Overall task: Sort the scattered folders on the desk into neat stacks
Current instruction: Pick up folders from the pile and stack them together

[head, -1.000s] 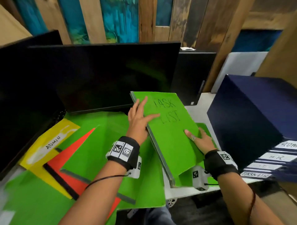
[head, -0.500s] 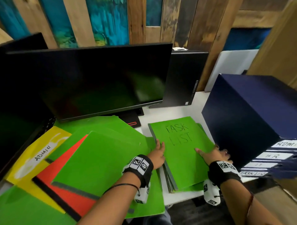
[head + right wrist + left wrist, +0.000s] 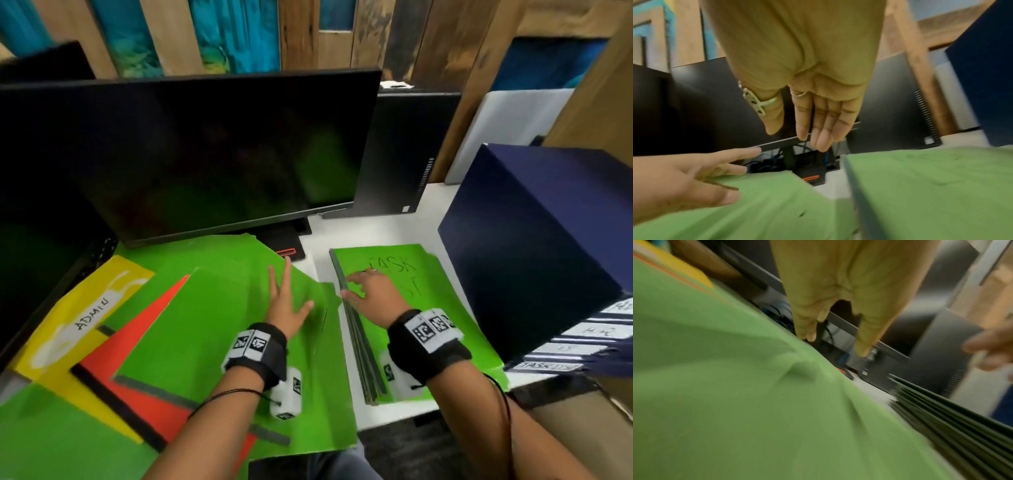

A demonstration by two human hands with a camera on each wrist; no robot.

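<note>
While the stack of green folders [image 3: 442, 329], its top cover lettered TASK LIST, lies flat on the white desk [image 3: 373, 226] with its long axis running away from the person toward the blue box [image 3: 534, 246], the loose pile to its left fans at mixed angles: at least 3 green folders [image 3: 212, 315], 1 yellow folder [image 3: 68, 329] and 1 red folder [image 3: 137, 346]. The left hand [image 3: 286, 308] is spread flat, fingers straight, on the loose green cover. The right hand [image 3: 371, 294] hovers at the stack's left edge, fingers loosely bent, holding nothing.

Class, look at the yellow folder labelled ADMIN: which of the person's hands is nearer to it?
Left. The left hand lies spread on the loose green folders, to the right of the yellow ADMIN folder. The right hand is farther right, over the TASK LIST stack.
</note>
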